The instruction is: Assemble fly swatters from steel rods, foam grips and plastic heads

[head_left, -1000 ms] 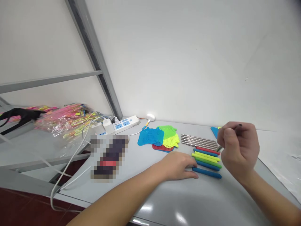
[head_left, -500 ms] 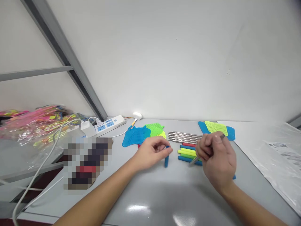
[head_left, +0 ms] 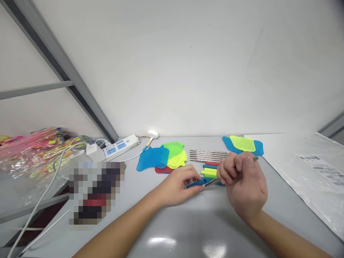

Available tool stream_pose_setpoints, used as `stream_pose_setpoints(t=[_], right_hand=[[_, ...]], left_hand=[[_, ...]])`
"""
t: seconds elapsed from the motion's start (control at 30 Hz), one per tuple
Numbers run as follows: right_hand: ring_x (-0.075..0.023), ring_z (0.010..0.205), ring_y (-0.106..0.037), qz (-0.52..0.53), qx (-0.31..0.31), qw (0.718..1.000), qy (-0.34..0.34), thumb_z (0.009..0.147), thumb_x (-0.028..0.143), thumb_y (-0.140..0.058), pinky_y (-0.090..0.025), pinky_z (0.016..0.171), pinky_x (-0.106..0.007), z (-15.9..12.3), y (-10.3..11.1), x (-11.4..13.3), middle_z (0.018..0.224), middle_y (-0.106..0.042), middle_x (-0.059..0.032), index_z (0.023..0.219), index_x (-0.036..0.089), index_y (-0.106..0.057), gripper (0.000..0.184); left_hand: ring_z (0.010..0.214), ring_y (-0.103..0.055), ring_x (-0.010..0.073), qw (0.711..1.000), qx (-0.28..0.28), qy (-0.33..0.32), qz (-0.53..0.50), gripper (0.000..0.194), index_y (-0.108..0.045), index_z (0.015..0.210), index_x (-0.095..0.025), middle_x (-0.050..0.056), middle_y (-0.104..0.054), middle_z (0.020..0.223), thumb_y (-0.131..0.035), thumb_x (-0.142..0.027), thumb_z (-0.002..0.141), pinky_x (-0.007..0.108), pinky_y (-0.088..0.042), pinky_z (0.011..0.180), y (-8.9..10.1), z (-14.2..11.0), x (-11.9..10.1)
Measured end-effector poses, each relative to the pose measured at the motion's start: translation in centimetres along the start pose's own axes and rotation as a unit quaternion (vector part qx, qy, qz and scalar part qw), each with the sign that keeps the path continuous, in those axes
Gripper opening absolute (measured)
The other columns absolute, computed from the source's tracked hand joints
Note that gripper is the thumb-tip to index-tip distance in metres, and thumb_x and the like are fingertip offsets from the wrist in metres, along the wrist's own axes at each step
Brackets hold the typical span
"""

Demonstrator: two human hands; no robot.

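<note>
My left hand [head_left: 180, 184] pinches a blue handle sleeve [head_left: 197, 184], lying nearly level just above the grey table [head_left: 166, 229]. My right hand [head_left: 243, 179] is closed around a thin metal rod [head_left: 212, 182], whose tip meets the open end of the blue sleeve. Behind the hands lie a row of bare metal rods [head_left: 208, 156] and a small pile of coloured sleeves [head_left: 209, 171] in red, blue, yellow and green.
Mesh swatter heads [head_left: 163, 157] in blue, green, yellow and red are stacked left of the rods; two more heads [head_left: 242, 144] lie at the back right. A white power strip [head_left: 115, 146] with cables sits back left, plastic bags [head_left: 317, 172] on the right.
My left hand lifted a blue sleeve from the pile and turned it level. My right hand brought the rod's tip down to the sleeve's end. The view shifted right.
</note>
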State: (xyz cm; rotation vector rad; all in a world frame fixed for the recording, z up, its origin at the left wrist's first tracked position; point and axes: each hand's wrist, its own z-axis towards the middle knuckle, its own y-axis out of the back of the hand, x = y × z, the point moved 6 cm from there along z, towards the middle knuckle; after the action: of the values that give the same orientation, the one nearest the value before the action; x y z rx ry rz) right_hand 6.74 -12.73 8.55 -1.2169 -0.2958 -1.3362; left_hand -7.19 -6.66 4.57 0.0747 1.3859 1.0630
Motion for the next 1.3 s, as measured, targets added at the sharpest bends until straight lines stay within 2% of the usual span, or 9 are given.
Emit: stream_pose_setpoints(t=[0.1,0.3,0.5,0.87,1.0,1.1,1.2,1.3], right_hand=[[-0.0090,0.047,-0.033,0.024,-0.016,0.999,0.014,0.100,0.034,-0.034,-0.031,0.046,-0.025,0.1,0.3,0.8,0.061,-0.032,0.0055,0.071,0.022,-0.038,0.032],[-0.0096,0.048,-0.035,0.024,-0.028,0.998,0.060,0.100,0.029,-0.031,-0.033,0.048,-0.027,0.4,0.7,2.3,0.062,-0.032,0.0049,0.071,0.022,-0.039,0.031],[-0.0091,0.046,-0.034,0.025,-0.048,0.996,0.074,0.100,0.032,-0.031,-0.032,0.047,-0.026,0.7,0.9,2.6,0.061,-0.031,0.0053,0.070,0.022,-0.038,0.032],[-0.0089,0.047,-0.031,0.053,-0.115,0.992,-0.002,0.099,0.036,-0.035,-0.030,0.047,-0.025,1.9,1.5,2.0,0.060,-0.031,0.0054,0.068,0.021,-0.036,0.035],[-0.0089,0.049,-0.030,0.077,-0.131,0.987,-0.046,0.097,0.034,-0.041,-0.032,0.048,-0.024,2.1,1.6,1.1,0.062,-0.031,0.0057,0.068,0.021,-0.037,0.032],[-0.0099,0.055,-0.039,0.084,-0.129,0.985,-0.084,0.095,0.033,-0.046,-0.041,0.056,-0.026,1.8,1.7,-0.4,0.065,-0.036,0.0048,0.070,0.021,-0.040,0.028],[-0.0141,0.074,-0.052,0.016,-0.073,0.990,-0.120,0.095,0.037,-0.048,-0.047,0.074,-0.031,1.3,1.4,-2.2,0.075,-0.049,0.0008,0.073,0.022,-0.049,0.027],[-0.0155,0.084,-0.054,-0.077,-0.005,0.987,-0.140,0.095,0.046,-0.048,-0.046,0.080,-0.030,0.8,1.4,-3.7,0.087,-0.056,-0.0023,0.080,0.023,-0.060,0.030]], left_hand=[[0.081,-0.053,0.0155,0.998,0.025,-0.013,0.052,0.016,-0.059,0.090,-0.019,0.002,-0.059,0.085,-0.053,-0.034,0.092,0.027,-0.040,0.071,-0.3,-0.1,-0.1],[0.072,-0.052,0.0149,0.991,0.059,0.042,0.110,0.028,-0.050,0.088,-0.021,0.001,-0.058,0.080,-0.031,-0.037,0.101,0.026,-0.036,0.063,-0.7,-0.3,0.6],[0.079,-0.055,0.0170,0.989,0.064,0.041,0.128,0.031,-0.052,0.100,-0.021,0.002,-0.060,0.088,-0.025,-0.037,0.102,0.027,-0.038,0.069,-0.7,-0.4,0.6],[0.075,-0.055,0.0184,0.980,0.083,0.049,0.175,0.034,-0.051,0.101,-0.022,0.003,-0.059,0.083,-0.024,-0.043,0.101,0.028,-0.038,0.066,-1.1,-0.6,0.6],[0.075,-0.055,0.0189,0.981,0.063,0.048,0.176,0.034,-0.050,0.100,-0.021,0.004,-0.059,0.083,-0.025,-0.043,0.101,0.029,-0.038,0.066,-1.3,-0.7,0.7],[0.073,-0.055,0.0183,0.984,0.038,0.048,0.166,0.032,-0.051,0.100,-0.021,0.004,-0.060,0.083,-0.027,-0.041,0.100,0.028,-0.038,0.065,-1.2,-0.6,0.8],[0.068,-0.053,0.0160,0.989,0.002,0.048,0.140,0.030,-0.052,0.095,-0.020,0.002,-0.058,0.078,-0.030,-0.041,0.100,0.027,-0.036,0.062,-0.6,-0.6,0.9],[0.068,-0.053,0.0144,0.993,-0.056,0.025,0.105,0.029,-0.055,0.095,-0.020,0.001,-0.058,0.077,-0.035,-0.040,0.099,0.026,-0.036,0.062,0.5,-0.8,0.9]])
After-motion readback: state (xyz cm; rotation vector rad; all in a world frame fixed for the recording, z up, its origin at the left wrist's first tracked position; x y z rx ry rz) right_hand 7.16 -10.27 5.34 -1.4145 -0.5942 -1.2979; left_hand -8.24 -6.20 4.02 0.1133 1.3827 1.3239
